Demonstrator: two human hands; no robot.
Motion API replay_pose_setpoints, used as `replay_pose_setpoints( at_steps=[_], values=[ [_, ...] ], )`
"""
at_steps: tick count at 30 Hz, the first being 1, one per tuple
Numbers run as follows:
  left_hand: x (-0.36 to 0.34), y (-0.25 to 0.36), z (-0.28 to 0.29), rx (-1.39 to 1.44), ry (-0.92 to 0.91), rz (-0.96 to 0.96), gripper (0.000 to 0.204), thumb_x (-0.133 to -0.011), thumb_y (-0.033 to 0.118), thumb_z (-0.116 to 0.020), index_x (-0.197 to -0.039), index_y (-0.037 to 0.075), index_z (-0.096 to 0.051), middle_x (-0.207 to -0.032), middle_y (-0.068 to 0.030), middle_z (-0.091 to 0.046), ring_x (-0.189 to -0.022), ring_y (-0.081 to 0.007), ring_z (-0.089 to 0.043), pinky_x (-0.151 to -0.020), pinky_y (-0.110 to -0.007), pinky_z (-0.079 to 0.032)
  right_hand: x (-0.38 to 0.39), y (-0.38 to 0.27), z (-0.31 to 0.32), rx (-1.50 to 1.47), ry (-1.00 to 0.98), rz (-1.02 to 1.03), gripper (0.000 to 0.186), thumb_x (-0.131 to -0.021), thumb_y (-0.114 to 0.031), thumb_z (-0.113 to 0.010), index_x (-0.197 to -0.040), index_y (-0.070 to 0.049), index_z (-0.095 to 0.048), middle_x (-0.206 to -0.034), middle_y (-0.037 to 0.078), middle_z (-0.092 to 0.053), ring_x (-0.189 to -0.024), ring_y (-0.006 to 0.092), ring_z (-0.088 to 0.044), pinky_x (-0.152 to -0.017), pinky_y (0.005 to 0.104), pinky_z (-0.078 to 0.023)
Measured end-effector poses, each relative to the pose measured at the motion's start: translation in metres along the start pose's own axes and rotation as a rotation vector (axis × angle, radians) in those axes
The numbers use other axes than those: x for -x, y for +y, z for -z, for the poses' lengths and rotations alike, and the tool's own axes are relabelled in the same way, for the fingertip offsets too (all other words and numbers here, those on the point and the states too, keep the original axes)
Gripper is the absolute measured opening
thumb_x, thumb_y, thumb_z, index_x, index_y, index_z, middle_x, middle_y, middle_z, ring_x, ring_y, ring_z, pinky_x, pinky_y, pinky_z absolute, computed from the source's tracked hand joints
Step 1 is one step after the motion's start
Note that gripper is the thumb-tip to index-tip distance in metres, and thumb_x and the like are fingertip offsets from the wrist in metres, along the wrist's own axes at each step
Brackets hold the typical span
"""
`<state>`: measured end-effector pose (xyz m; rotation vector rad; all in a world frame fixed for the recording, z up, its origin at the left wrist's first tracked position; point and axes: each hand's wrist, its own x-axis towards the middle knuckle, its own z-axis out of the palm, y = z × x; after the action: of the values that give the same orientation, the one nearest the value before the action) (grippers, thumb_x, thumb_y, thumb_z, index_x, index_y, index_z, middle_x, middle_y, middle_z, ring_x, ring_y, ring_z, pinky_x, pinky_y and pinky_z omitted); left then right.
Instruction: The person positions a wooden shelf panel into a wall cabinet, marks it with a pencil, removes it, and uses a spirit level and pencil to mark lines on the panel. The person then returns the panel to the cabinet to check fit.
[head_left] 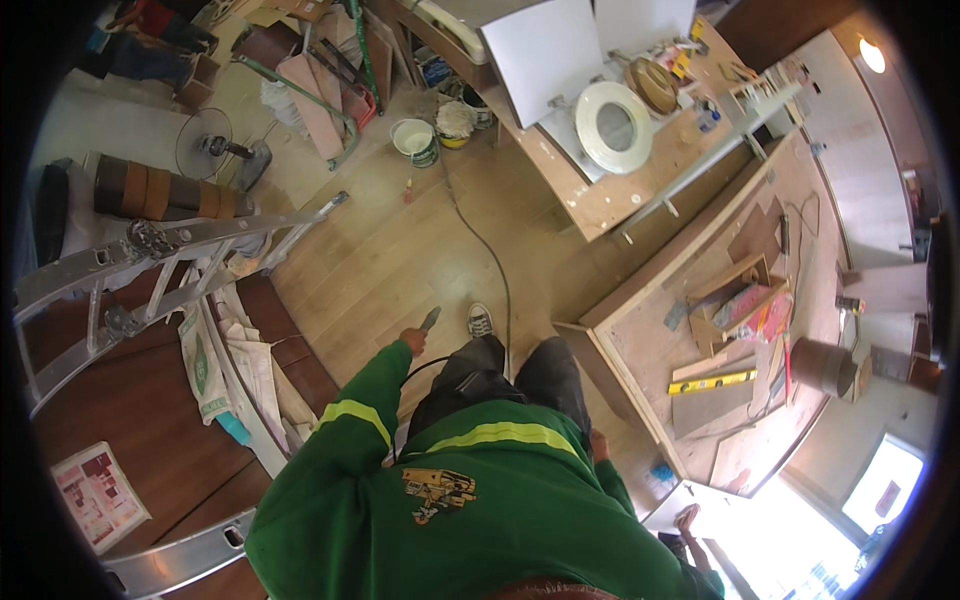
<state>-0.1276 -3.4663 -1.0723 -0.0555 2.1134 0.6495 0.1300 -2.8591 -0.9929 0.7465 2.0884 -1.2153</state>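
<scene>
My left hand (413, 341) is out to the left of my legs, above the wooden floor (390, 262). Its fingers are closed round a short grey flat-ended tool (430, 319), too small to name. A thin black cord (425, 367) curves between that arm and my thigh. My right hand (599, 446) hangs low beside my right thigh, next to a wooden bench's side; its fingers are mostly hidden. One sneaker (480, 321) shows ahead of my knees. Another person's hand (687, 517) rests at a white panel (672, 503), lower right.
A long dark cable (478, 235) crosses the floor. Aluminium ladders (180, 240) lie at left. The workbench (690, 340) at right bears a yellow spirit level (713, 382) and a wooden frame (715, 335). Buckets (414, 140) and a table with a white ring (612, 128) stand ahead.
</scene>
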Motion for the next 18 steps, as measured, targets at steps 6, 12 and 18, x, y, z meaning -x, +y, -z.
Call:
replay_pose_setpoints(
  at_steps=[6, 12, 18],
  values=[
    [-0.092, 0.087, 0.143, 0.844, 0.129, 0.34, 0.037, -0.106, 0.039, -0.057, -0.117, 0.004, -0.063, -0.088, -0.0059, -0.062, -0.065, -0.017, -0.057, -0.054, -0.036, -0.048, 0.001, -0.056, -0.013, 0.376, -0.067, 0.135, 0.027, -0.1, -0.023, -0.054, -0.095, -0.002, -0.071, -0.079, 0.012, -0.067, -0.077, 0.0249, -0.068, -0.074, 0.0419, -0.057],
    [-0.206, 0.114, 0.231, 1.465, 0.208, 0.224, 0.027, -0.107, 0.034, -0.057, -0.116, 0.009, -0.061, -0.089, -0.0041, -0.062, -0.066, -0.0143, -0.055, -0.053, -0.029, -0.047, -0.082, -0.193, 0.005, 0.04, -0.114, -0.112, 0.023, -0.099, -0.023, -0.058, -0.096, -0.005, -0.071, -0.079, 0.009, -0.067, -0.074, 0.0192, -0.068, -0.067, 0.0379, -0.057],
    [-0.329, 0.178, 0.358, 1.615, 0.302, 0.166, 0.022, -0.106, 0.032, -0.059, -0.113, 0.01, -0.059, -0.088, -0.0031, -0.062, -0.07, -0.0148, -0.056, -0.058, -0.029, -0.047, -0.247, -0.385, -0.005, -0.357, -0.063, -0.344, 0.021, -0.097, -0.022, -0.064, -0.097, -0.002, -0.072, -0.087, 0.007, -0.071, -0.075, 0.018, -0.068, -0.065, 0.0371, -0.055]
  ],
)
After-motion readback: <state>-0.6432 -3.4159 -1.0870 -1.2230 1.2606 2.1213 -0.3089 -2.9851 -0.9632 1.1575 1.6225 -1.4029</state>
